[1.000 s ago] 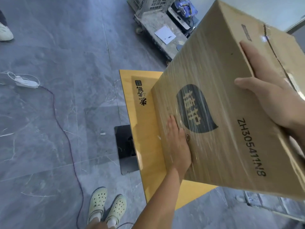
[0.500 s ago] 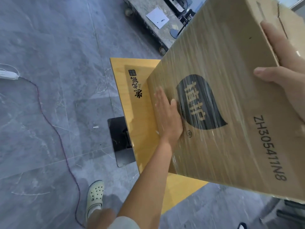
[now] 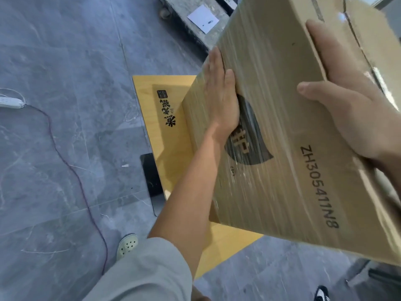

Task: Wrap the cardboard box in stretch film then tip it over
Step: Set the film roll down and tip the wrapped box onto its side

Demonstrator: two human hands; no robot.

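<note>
Closest to the camera, a grey sleeve (image 3: 147, 272) and a pale shoe (image 3: 127, 245) are showing. A bare forearm is leading up to the left hand (image 3: 221, 98), which is lying flat w/ fingers straight, pressing the printed face of the cardboard box (image 3: 293, 170) near its far-left edge and gripping nothing. Opposite, the right hand (image 3: 351, 109) is clamping the box's upper edge, thumb on the printed face, fingers laid over the adjoining one.

Stretch film (image 3: 260, 61) is covering the box in wrinkled bands, so the wrapping is looking done (hidden sides I can't vouch for) and tipping is the step in hand. The box is leaning, its low edge seemingly resting on the yellow table (image 3: 165, 135).

Doing it well means pivoting on that edge, the right hand steering and the left palm braking so nothing is sliding on slick film, w/ fingers getting clear before the face lands.

Beyond, a black base plate (image 3: 152, 174) is sitting under the table and a purple cable (image 3: 71, 170) is running to a white power strip (image 3: 10, 103). A sheet of paper (image 3: 202, 18) is lying on a grey cart (image 3: 191, 33).

The table is looking narrow vs. the box, so overhang is the risk, and the cable is trailing near the feet.
</note>
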